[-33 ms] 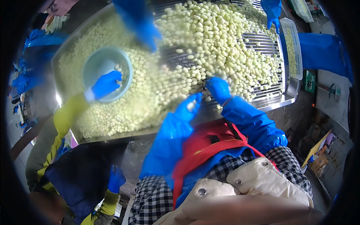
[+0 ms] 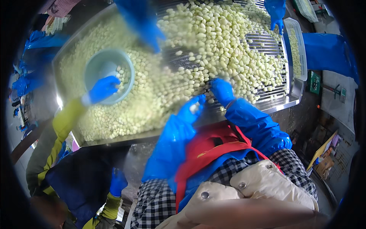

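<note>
Pale green oval pieces [image 2: 213,42], bean-like or like peeled fruit, lie heaped on a metal tray with a slotted base [image 2: 263,40]. My left hand [image 2: 190,109] is at the tray's near edge, fingers curled round a pale piece [image 2: 194,107] that partly shows in its palm. Just to the right, my right hand [image 2: 222,91] reaches over the near edge of the heap. Its fingers are bent together among the pieces, and their tips are hidden. Both hands wear blue gloves and blue sleeves.
Left on the heap stands a light blue bowl [image 2: 88,72] with some pieces inside; a co-worker's gloved hand [image 2: 103,89] is over it. Another co-worker's blurred blue arm [image 2: 141,23] reaches in from the far side. At the far right are a blue glove [image 2: 275,17] and a white basket [image 2: 303,57].
The co-worker's hand over the bowl has shifted slightly left, and more pieces show inside the bowl. My own hands stay practically in place.
</note>
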`<action>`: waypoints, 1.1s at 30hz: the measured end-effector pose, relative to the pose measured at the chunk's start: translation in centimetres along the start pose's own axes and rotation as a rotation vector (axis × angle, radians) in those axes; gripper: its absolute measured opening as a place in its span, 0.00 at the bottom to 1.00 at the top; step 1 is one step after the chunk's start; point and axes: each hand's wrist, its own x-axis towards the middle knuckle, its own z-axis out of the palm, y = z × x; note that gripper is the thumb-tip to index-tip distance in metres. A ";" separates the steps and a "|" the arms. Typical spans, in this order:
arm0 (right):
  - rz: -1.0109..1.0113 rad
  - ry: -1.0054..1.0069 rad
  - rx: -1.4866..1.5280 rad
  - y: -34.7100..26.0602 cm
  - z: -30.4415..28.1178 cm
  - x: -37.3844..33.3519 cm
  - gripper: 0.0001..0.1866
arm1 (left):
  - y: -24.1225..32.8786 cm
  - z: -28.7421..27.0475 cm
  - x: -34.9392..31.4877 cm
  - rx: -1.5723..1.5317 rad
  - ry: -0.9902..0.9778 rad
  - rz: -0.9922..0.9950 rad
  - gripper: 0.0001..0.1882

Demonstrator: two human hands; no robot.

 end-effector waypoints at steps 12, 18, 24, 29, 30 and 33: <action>0.007 0.041 0.504 -3.1 -4.7 -2.7 0.17 | -0.7 0.9 0.3 0.255 0.051 0.180 0.23; -0.108 0.227 -0.037 0.3 -4.7 0.1 0.23 | -0.1 0.4 1.2 0.112 0.070 0.048 0.23; -0.003 0.103 0.055 0.1 -3.0 -2.4 0.22 | -0.4 0.2 1.0 0.140 0.136 0.108 0.23; 0.051 0.376 -0.048 2.4 -3.8 -0.5 0.18 | -0.3 0.5 1.1 0.129 0.072 0.089 0.24; 0.048 0.393 -0.060 2.7 -3.6 0.1 0.18 | -0.3 0.6 1.1 0.108 0.089 0.076 0.24; 0.111 0.328 -0.020 3.7 -3.0 1.0 0.18 | -0.4 0.7 1.0 0.074 0.078 0.074 0.24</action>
